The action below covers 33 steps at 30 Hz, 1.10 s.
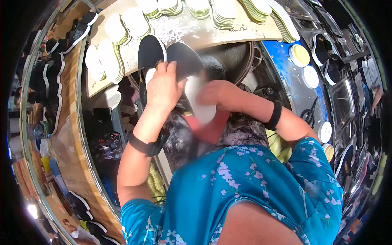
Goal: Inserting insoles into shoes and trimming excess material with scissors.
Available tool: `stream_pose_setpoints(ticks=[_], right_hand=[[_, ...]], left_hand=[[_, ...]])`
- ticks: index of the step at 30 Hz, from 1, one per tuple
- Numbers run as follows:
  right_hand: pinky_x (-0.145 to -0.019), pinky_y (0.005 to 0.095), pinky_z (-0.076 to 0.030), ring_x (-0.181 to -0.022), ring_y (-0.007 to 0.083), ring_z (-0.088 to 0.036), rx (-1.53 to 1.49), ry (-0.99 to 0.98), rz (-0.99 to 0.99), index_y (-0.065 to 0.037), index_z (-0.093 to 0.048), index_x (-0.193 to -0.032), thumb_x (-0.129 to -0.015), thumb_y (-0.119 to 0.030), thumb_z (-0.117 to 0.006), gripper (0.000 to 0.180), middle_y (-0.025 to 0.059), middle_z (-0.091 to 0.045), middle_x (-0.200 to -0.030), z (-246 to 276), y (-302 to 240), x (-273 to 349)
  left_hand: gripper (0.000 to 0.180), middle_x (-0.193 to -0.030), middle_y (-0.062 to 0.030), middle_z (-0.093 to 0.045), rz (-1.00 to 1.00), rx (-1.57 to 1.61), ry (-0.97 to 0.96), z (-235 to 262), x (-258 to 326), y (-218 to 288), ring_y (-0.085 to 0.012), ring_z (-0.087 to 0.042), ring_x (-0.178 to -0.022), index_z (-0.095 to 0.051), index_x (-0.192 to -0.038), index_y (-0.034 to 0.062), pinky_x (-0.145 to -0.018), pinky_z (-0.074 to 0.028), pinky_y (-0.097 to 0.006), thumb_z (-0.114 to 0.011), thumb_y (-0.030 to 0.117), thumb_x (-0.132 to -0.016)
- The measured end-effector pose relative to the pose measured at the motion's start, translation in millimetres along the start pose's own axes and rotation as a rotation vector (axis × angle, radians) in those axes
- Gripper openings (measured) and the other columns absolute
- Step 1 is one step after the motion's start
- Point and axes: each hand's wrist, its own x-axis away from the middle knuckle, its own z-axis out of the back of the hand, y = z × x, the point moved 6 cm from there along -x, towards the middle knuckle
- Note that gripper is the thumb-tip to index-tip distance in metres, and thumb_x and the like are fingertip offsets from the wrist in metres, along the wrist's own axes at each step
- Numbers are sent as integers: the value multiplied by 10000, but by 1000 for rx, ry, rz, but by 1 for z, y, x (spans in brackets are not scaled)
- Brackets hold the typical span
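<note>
My left hand [163,87] grips a black slip-on shoe [185,61] at its opening, holding it over my lap. My right hand [216,94] is blurred and presses a white insole [200,102] against or into that shoe. A second black shoe [150,53] with a white sole edge lies just left of the held one, partly under my left hand. Both wrists carry black bands. A reddish cloth or pad [210,128] shows below the insole.
Stacks of white and yellowish insoles [122,24] cover a cardboard-topped bench [183,32] ahead. Rows of black shoes [53,85] line a wooden shelf at left. Round tins [300,55] and scissors [309,114] lie on a blue surface at right.
</note>
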Motion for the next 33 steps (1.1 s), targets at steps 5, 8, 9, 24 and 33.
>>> stream_pose_setpoints(ticks=[5,8,9,24,33], right_hand=[[-726,364,-449,-818,266,-569,167,186,63,-108,-608,-817,-610,-75,-592,211,35,-606,-830,3,5,-3],[-739,364,-442,-806,257,-569,61,10,-8,-108,-610,-813,-610,-67,-590,209,43,-610,-801,-8,7,-4],[-739,364,-442,-806,257,-569,69,-12,-65,-108,-610,-813,-610,-67,-590,209,43,-610,-801,-9,10,-4],[-648,360,-472,-694,261,-600,92,-139,-4,-112,-606,-736,-649,-177,-618,109,56,-602,-704,16,-42,-5],[-716,323,-452,-736,208,-574,267,-7,205,-108,-531,-740,-684,-179,-547,92,21,-549,-729,5,-24,1]], left_hand=[[462,-984,-168,-572,156,-28,52,17,17,-21,-324,-576,-905,-527,-1055,10,-736,-475,-401,-661,332,-751],[484,-887,-160,-602,209,-44,76,20,23,-34,-324,-599,-837,-541,-1035,-7,-700,-479,-399,-640,384,-768],[504,-843,-156,-610,239,-9,19,16,25,-37,-327,-605,-806,-542,-1036,-10,-685,-480,-399,-636,405,-768],[956,-1215,-206,-403,307,-100,-232,-27,-4,-17,-349,-511,-1066,-226,-1373,101,-841,-468,-395,-754,387,-630],[898,-1212,-222,-413,315,-93,-212,-27,-7,-16,-359,-502,-1079,-251,-1360,78,-860,-450,-411,-693,464,-682]])
